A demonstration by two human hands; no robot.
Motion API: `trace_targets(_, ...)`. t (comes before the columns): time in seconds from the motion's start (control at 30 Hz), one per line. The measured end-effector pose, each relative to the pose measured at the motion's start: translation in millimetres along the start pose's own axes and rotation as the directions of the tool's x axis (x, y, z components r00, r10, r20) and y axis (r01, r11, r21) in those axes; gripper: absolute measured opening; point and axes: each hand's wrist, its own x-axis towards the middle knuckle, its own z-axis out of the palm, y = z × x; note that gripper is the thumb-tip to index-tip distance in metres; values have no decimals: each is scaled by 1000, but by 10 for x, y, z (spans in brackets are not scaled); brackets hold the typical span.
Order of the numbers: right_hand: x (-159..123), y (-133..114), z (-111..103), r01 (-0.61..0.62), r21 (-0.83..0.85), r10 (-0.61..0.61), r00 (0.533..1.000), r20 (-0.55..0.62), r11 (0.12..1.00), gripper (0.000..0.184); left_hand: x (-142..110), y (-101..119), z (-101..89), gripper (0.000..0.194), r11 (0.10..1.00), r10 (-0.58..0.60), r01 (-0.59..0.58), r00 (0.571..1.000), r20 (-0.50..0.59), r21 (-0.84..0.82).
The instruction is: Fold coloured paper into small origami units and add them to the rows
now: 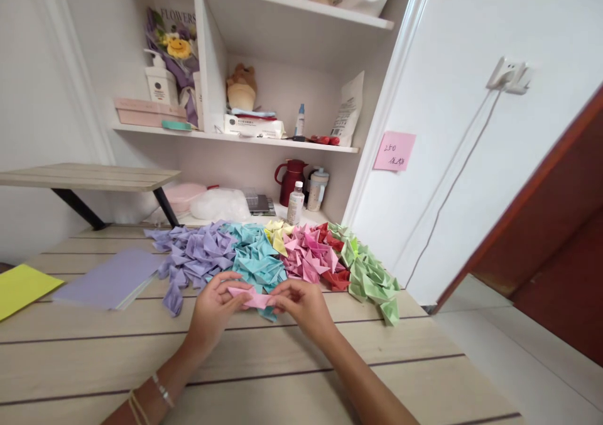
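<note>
Between my two hands is a small folded pink paper [255,297], held above the table near its middle. My left hand [219,301] pinches its left end between thumb and fingers. The right end is gripped by the fingertips of my right hand [301,302]. Just behind my hands lie heaps of folded paper pieces: purple [202,252], blue [257,255], pink [308,253] and green [372,277]. Smaller groups of yellow pieces [278,236] and red pieces [336,279] sit among them.
Flat purple sheets [113,277] and a yellow sheet [26,288] lie at the left. A clear bottle [295,204] stands behind the heaps, near a red jug [291,183] and a tumbler [318,189]. A raised wooden stand [89,175] occupies the back left.
</note>
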Motion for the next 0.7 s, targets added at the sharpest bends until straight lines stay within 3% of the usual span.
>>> trace_targets(0.1, 39, -16, -203, 104, -164, -139, 964, -224, 981, 24, 6, -3, -16, 47, 995, 95, -95, 995, 2, -29)
trace_targets(0.17, 75, -19, -399, 105, -318, -238, 878, -416, 942, 26, 5, -21, -12, 44, 992, 122, -122, 992, -27, -11)
trace_targets(0.2, 94, -16, -503, 88, -406, -279, 852, -442, 910, 27, 5, -38, -7, 42, 993, 119, -119, 992, -40, 10)
trace_targets(0.3, 131, 21, -765, 41, -611, -332, 866, -373, 791, 30, 4, -110, 14, 37, 994, 93, -90, 995, -48, 56)
trace_targets(0.4, 136, 67, -864, 20, -709, -398, 839, -372, 705, 33, -8, -174, 35, 32, 994, 76, -75, 997, -15, 80)
trace_targets(0.47, 139, 64, -807, 20, -749, -481, 778, -405, 663, 32, -27, -203, 45, 28, 990, 85, -86, 996, 7, 109)
trace_targets(0.53, 164, 6, -638, 89, -787, -575, 733, -362, 610, 29, -50, -230, 56, 21, 982, 90, -98, 994, 54, 160)
trace_targets(0.6, 224, -112, -350, 261, -803, -642, 744, -187, 536, 25, -68, -260, 70, 16, 972, 96, -117, 989, 110, 203)
trace_targets(0.67, 323, -264, 56, 485, -742, -644, 759, 94, 463, 25, -76, -289, 87, 11, 965, 118, -148, 982, 148, 217)
trace_targets(0.7, 386, -339, 301, 576, -690, -628, 746, 224, 438, 25, -76, -299, 96, 8, 963, 132, -167, 977, 169, 212)
